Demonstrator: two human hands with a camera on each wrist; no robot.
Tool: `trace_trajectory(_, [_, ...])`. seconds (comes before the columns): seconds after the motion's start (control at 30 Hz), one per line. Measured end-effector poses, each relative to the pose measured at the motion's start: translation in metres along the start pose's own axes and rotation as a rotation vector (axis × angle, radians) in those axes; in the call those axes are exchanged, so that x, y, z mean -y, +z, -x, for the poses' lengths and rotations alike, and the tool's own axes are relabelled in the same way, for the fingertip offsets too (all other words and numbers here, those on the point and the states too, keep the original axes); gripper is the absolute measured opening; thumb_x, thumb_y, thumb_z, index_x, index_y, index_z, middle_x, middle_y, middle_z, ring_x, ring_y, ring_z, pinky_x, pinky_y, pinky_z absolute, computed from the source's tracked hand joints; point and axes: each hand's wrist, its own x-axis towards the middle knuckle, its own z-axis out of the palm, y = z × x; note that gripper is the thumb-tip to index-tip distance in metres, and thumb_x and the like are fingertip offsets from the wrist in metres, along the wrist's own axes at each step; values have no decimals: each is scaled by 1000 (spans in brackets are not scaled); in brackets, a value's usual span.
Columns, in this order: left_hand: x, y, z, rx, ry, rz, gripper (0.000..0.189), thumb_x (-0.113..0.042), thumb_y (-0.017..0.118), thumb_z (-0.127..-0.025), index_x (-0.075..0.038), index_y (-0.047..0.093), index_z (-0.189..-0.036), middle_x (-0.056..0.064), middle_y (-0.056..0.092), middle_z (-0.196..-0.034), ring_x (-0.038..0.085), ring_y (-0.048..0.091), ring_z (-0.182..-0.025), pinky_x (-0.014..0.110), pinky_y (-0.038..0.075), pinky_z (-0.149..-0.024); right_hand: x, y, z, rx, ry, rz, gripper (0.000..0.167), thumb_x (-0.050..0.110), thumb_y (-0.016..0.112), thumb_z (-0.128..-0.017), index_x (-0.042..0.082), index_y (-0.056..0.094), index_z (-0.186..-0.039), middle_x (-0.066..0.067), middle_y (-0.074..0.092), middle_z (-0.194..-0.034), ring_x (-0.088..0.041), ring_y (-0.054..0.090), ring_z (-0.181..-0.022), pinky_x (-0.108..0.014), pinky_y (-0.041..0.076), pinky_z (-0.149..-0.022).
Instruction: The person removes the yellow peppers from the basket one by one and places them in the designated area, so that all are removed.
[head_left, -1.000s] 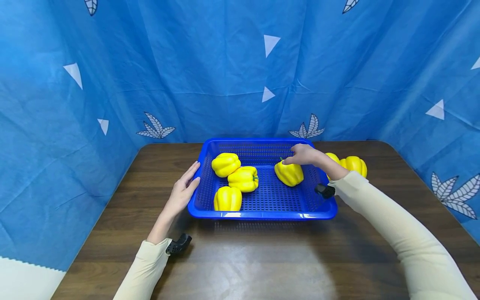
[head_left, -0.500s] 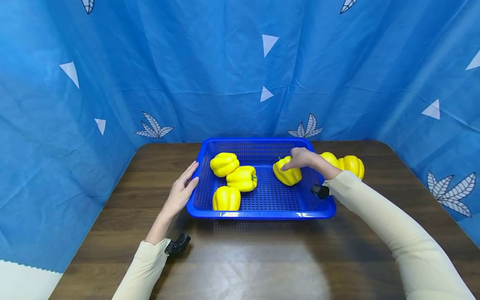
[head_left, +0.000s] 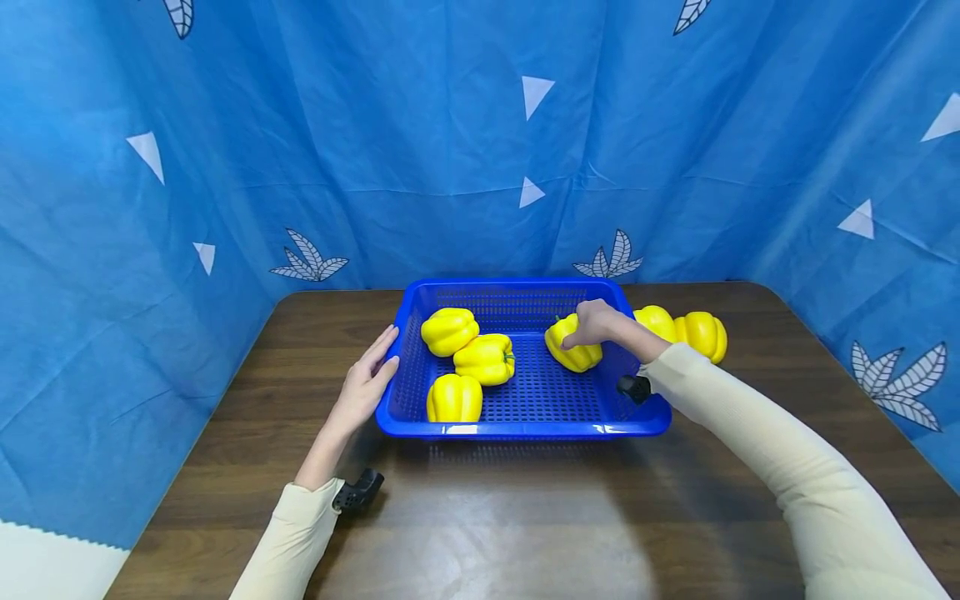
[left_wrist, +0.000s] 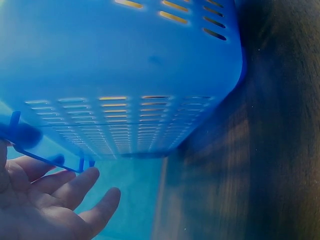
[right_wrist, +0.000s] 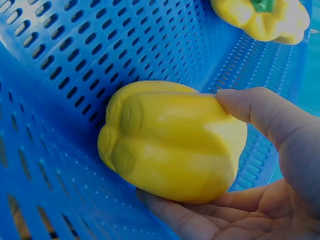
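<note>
In the head view, a blue perforated plastic basket [head_left: 525,430] sits on the wooden table. My right hand [head_left: 600,322] reaches in over its right side and holds a yellow bell pepper [head_left: 573,358]. The right wrist view shows the thumb [right_wrist: 240,104] on top of this pepper and fingers beneath it, close to the basket floor. My left hand [head_left: 361,392] rests against the basket's left rim, fingers extended. In the left wrist view, those fingers [left_wrist: 102,210] lie under the rim. Three more peppers, including one [head_left: 485,360] with a green stem, lie in the basket's left half.
Two yellow bell peppers, a nearer one [head_left: 656,322] and another [head_left: 702,336], lie on the table just right of the basket. A blue curtain [head_left: 465,150] hangs behind and beside the table [head_left: 480,533].
My right hand has come slightly lower and left around the pepper, which stays in nearly the same spot. The left hand and the basket hold still; the view shifts a little.
</note>
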Motion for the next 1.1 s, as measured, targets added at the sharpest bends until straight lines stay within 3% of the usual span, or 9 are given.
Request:
trace_trajectory(0.3, [2,-1,-1,-11,3,-12,49,-20,39,-101,-10,28,-148,13,21,-157,38,26,-142,53,30,-111,0,-1,-5,-16,21,-24,47,43,69,-76,1,53,-91,-3,44,-70,-14,45,-62,-21,36,-54])
trace_trajectory(0.43, [3,-1,-1,-5,-5,-21,50,-21,39,-101,-9,28,-148,13,21,-157,39,26,-142,53,29,-111,-1,2,-4,-44,5,-47,41,40,70,-75,4,51,-80,0,39,-63,-12,41,-56,-19,33,-51])
trace_trajectory(0.7, [2,0,-1,1,-1,-9,50,-21,39,-101,-9,27,-148,13,20,-157,39,26,-143,53,30,-111,-1,-2,4,-165,-106,-81,40,37,70,-75,10,44,-63,3,32,-53,-10,36,-49,-18,31,-47])
trace_trajectory(0.77, [2,0,-1,2,-4,-5,50,-21,39,-101,-9,27,-148,13,20,-158,38,26,-143,53,30,-111,-2,-6,5,-194,-116,-112,37,36,70,-75,7,48,-65,2,37,-53,-11,39,-49,-18,33,-47])
trace_trajectory(0.93, [3,0,0,-1,-3,6,50,-20,39,-101,-9,27,-148,13,20,-158,39,27,-142,52,30,-111,-4,-13,10,-235,-117,-189,37,34,70,-76,0,58,-84,-7,56,-68,-16,51,-59,-20,41,-52])
trace_trajectory(1.1, [3,0,0,3,1,3,50,-20,39,-101,-8,27,-148,13,19,-158,39,27,-142,52,31,-110,-6,-18,13,-239,-121,-221,40,33,69,-78,-3,60,-92,-12,61,-76,-18,54,-63,-21,44,-54])
